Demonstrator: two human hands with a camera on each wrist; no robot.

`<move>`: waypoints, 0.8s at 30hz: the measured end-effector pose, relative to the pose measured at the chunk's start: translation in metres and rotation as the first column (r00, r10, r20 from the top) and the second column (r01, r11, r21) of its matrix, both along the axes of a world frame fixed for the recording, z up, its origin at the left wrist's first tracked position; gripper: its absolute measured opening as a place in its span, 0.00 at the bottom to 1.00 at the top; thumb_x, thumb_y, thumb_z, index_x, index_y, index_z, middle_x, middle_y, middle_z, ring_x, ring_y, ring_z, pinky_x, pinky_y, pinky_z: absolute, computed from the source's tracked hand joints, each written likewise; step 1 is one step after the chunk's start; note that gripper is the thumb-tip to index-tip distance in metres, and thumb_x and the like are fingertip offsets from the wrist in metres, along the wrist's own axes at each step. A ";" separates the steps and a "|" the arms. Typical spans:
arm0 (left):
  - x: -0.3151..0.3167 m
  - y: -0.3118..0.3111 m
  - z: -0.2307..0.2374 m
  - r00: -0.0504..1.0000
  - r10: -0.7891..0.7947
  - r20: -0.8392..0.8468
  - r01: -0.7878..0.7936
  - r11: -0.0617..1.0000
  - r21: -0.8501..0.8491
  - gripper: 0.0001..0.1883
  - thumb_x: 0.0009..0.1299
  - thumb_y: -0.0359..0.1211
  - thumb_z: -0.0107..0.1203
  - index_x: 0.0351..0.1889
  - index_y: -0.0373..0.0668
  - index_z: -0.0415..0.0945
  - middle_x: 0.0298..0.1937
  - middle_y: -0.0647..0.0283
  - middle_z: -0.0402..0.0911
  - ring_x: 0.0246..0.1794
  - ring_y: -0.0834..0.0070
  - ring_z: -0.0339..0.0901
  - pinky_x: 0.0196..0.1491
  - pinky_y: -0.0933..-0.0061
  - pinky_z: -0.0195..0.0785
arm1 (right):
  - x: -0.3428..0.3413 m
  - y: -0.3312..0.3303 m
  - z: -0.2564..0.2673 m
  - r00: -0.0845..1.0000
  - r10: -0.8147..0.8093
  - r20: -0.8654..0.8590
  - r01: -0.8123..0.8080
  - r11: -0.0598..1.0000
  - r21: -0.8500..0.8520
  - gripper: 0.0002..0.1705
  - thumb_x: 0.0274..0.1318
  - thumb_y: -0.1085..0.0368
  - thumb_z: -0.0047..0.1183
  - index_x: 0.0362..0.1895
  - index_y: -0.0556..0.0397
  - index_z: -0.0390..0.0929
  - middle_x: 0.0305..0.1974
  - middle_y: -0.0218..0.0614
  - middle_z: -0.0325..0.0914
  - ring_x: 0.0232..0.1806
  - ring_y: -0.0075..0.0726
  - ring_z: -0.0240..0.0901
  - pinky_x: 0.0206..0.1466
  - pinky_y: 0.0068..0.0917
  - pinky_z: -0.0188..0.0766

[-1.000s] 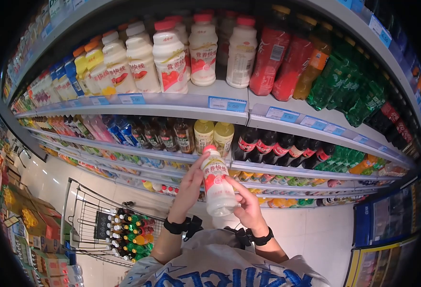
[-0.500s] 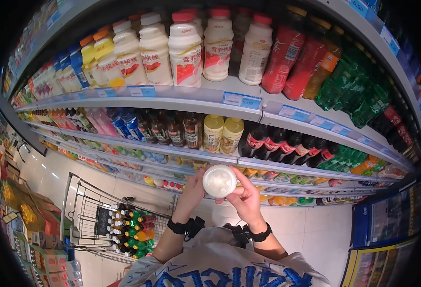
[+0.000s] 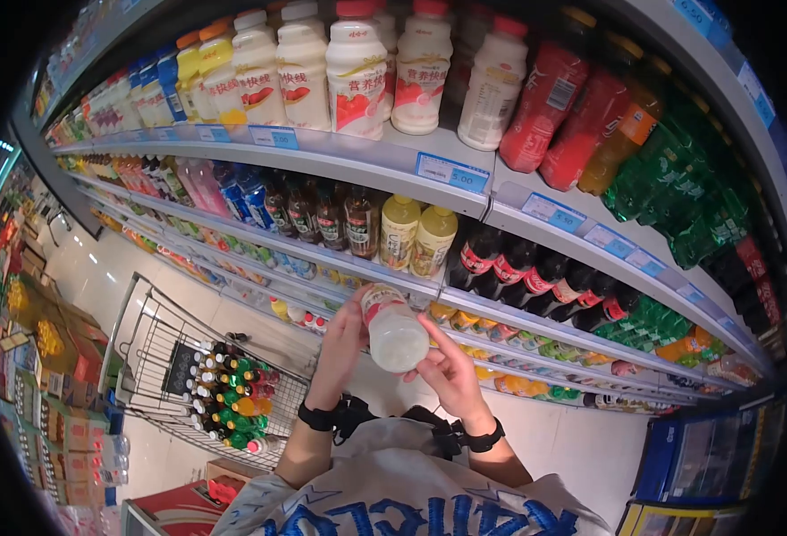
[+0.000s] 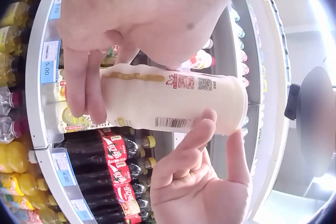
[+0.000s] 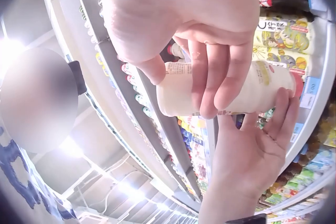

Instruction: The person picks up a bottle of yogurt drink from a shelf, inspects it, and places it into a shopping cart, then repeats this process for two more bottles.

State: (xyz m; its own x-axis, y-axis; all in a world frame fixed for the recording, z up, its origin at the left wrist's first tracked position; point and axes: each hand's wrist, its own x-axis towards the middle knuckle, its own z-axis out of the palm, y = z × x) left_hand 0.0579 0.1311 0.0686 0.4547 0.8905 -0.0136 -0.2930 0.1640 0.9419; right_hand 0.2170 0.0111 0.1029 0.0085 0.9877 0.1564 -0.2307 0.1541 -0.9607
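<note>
Between my hands is a white plastic milk-drink bottle (image 3: 399, 344), tilted with its base toward the head camera. My left hand (image 3: 340, 344) holds it near the cap end, fingers laid over the upper body in the left wrist view. My right hand (image 3: 453, 373) grips the lower part; in the right wrist view its fingers (image 5: 210, 79) curl over the side and the thumb is at the base. A barcode and two square codes on the bottle (image 4: 178, 100) face the left wrist camera. The red cap shows at the far end in the right wrist view.
Ahead, the upper shelf (image 3: 451, 170) bears similar white bottles (image 3: 357, 80), red bottles and green packs. Cola bottles (image 3: 509, 268) and yellow drinks (image 3: 416, 237) stand one level lower. At left is a wire shopping cart (image 3: 143, 357) with many bottles; a red box (image 3: 174, 514) lies near it.
The bottle has turned from label facing up to base toward the head camera, then tipped partly back to show its side. Both hands stay on it. The view has shifted somewhat.
</note>
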 end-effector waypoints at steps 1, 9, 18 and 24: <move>0.002 -0.005 0.002 0.999 0.029 0.017 -0.029 0.999 0.024 0.27 0.81 0.50 0.34 0.70 0.44 0.62 0.53 0.66 0.77 0.49 0.82 0.75 0.49 0.80 0.70 | 0.007 -0.002 -0.003 0.999 0.046 0.007 -0.046 0.999 -0.004 0.38 0.63 0.77 0.45 0.75 0.56 0.45 0.49 0.42 0.78 0.43 0.28 0.75 0.50 0.25 0.71; 0.005 -0.056 0.023 0.914 0.393 -0.095 -0.389 0.919 0.061 0.26 0.81 0.46 0.36 0.73 0.47 0.59 0.61 0.67 0.72 0.47 0.85 0.71 0.43 0.83 0.68 | 0.033 -0.025 -0.019 0.939 0.329 -0.101 -0.333 0.943 -0.028 0.49 0.57 0.78 0.53 0.76 0.55 0.37 0.58 0.43 0.70 0.46 0.29 0.75 0.53 0.27 0.72; -0.046 -0.133 0.012 0.772 0.620 -0.141 -0.597 0.783 0.175 0.41 0.73 0.30 0.52 0.78 0.49 0.36 0.48 0.60 0.77 0.40 0.81 0.76 0.39 0.79 0.72 | -0.003 -0.032 -0.058 0.855 0.458 -0.242 -0.490 0.867 -0.092 0.49 0.54 0.68 0.64 0.75 0.55 0.47 0.60 0.37 0.67 0.51 0.27 0.71 0.47 0.25 0.75; -0.107 -0.177 -0.002 0.654 0.744 -0.137 -0.737 0.668 0.104 0.39 0.72 0.34 0.56 0.76 0.42 0.45 0.43 0.64 0.78 0.39 0.81 0.78 0.38 0.80 0.73 | -0.044 -0.033 -0.063 0.770 0.628 -0.114 -0.635 0.737 -0.230 0.45 0.54 0.69 0.63 0.72 0.59 0.53 0.61 0.37 0.66 0.59 0.28 0.66 0.62 0.28 0.65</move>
